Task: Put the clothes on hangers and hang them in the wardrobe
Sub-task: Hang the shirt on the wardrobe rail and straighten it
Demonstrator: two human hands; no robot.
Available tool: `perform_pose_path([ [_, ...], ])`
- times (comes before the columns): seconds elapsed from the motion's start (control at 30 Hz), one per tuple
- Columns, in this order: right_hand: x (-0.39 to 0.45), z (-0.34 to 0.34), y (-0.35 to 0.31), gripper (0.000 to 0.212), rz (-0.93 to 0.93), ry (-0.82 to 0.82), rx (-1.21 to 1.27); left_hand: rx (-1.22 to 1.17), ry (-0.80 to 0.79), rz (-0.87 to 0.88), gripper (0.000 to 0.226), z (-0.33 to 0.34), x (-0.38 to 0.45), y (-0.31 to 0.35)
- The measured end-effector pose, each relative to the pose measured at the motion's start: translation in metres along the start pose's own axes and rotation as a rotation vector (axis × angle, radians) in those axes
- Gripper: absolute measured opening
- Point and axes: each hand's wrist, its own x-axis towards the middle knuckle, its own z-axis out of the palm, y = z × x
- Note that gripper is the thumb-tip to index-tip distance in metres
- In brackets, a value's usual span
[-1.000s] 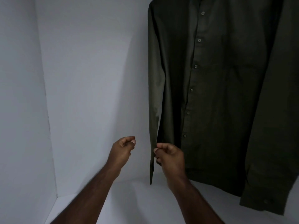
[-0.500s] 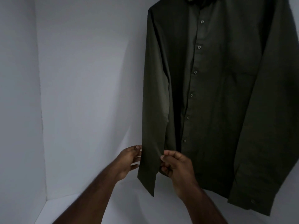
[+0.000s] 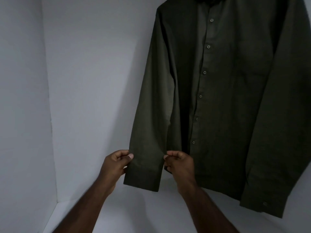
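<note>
Head view, dark green shirt [image 3: 227, 98] hanging, left hand [image 3: 116, 163] and right hand [image 3: 178, 163] pinching its sleeve [image 3: 148, 157] edges

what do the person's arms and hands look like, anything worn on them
Both forearms are bare up to the frame edge: no sleeves, gloves, watch or rings show. The left hand and right hand have short, plain nails.

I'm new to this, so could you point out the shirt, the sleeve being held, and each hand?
shirt [image 3: 235, 101]: head view, front panel.
sleeve [image 3: 148, 148]: head view, lower part.
left hand [image 3: 116, 163]: head view, back.
right hand [image 3: 180, 163]: head view, back.
</note>
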Motion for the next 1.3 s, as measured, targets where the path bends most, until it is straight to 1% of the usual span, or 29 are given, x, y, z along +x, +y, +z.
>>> perform_pose_path([
  [0.1, -0.003, 0.011, 0.004, 0.015, -0.05, 0.033, -0.064, 0.059, 0.091, 0.084, 0.016, -0.01, -0.007, 0.0],
  [0.17, -0.01, 0.018, 0.005, 0.014, -0.089, 0.008, -0.109, 0.124, 0.153, 0.136, 0.017, -0.017, -0.011, 0.002],
  [0.27, -0.019, 0.027, 0.005, 0.012, -0.143, -0.037, -0.141, 0.174, 0.236, 0.229, 0.012, -0.024, -0.022, 0.011],
  [0.4, -0.027, 0.032, 0.001, 0.017, -0.178, -0.096, -0.158, 0.184, 0.336, 0.314, 0.01, -0.035, -0.033, 0.026],
  [0.5, -0.031, 0.035, -0.004, 0.018, -0.192, -0.13, -0.17, 0.298, 0.365, 0.384, 0.01, -0.04, -0.04, 0.034],
  [0.57, -0.035, 0.038, -0.009, 0.015, -0.207, -0.155, -0.161, 0.37, 0.38, 0.447, 0.013, -0.035, -0.047, 0.038],
  [0.63, -0.04, 0.041, -0.015, 0.011, -0.217, -0.21, -0.144, 0.418, 0.36, 0.491, 0.017, -0.025, -0.053, 0.039],
  [0.77, -0.056, 0.045, -0.022, 0.013, -0.232, -0.396, -0.104, 0.439, 0.287, 0.483, 0.018, -0.003, -0.062, 0.038],
  [0.87, -0.064, 0.043, -0.022, 0.017, -0.242, -0.434, -0.078, 0.402, 0.219, 0.441, 0.013, 0.005, -0.064, 0.034],
  [0.93, -0.065, 0.039, -0.02, 0.017, -0.255, -0.414, -0.094, 0.327, 0.132, 0.399, 0.024, 0.007, -0.067, 0.034],
  [0.97, -0.064, 0.037, -0.018, 0.017, -0.262, -0.397, -0.106, 0.288, 0.093, 0.385, 0.026, 0.009, -0.068, 0.034],
  [1.1, -0.063, 0.026, -0.013, 0.016, -0.291, -0.292, -0.161, 0.159, 0.021, 0.356, 0.019, 0.016, -0.071, 0.034],
  [1.17, -0.063, 0.017, -0.011, 0.017, -0.287, -0.237, -0.156, 0.134, 0.048, 0.324, 0.017, 0.018, -0.067, 0.03],
  [1.2, -0.063, 0.01, -0.009, 0.019, -0.281, -0.206, -0.151, 0.14, 0.086, 0.3, 0.014, 0.018, -0.064, 0.026],
  [1.27, -0.062, -0.004, -0.007, 0.02, -0.267, -0.164, -0.124, 0.182, 0.163, 0.233, 0.01, 0.017, -0.056, 0.015],
  [1.3, -0.061, -0.011, -0.007, 0.02, -0.257, -0.151, -0.107, 0.188, 0.17, 0.183, 0.01, 0.018, -0.053, 0.008],
])
